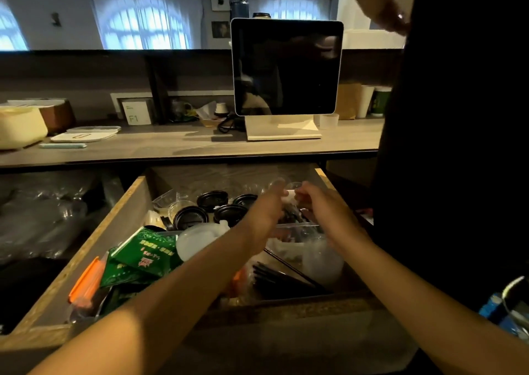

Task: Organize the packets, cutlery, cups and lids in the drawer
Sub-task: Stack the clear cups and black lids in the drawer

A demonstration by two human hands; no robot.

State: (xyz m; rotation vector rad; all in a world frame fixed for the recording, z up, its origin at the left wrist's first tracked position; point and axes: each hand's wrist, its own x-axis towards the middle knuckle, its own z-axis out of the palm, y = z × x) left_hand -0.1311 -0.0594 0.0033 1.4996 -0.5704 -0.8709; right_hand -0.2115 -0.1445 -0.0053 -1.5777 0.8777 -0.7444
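The wooden drawer (120, 211) is pulled out below the counter. Both my hands reach into its far right part. My left hand (266, 206) and my right hand (317, 203) pinch a small clear plastic cup (289, 187) between their fingertips. Several black lids (211, 208) lie at the back middle. Green packets (143, 257) and an orange-edged packet (86, 283) fill the front left. A frosted plastic cup (197, 238) lies on its side in the middle. A clear bin (297, 228) under my hands holds dark cutlery. Black cutlery (280, 277) lies at the front right.
A tablet screen on a white stand (286, 68) stands on the counter (171, 145) behind the drawer. Another person in black (458, 117) stands close at the right. Clear plastic bags (43, 217) fill the shelf left of the drawer. Paper cups (372, 100) stand at the counter's right.
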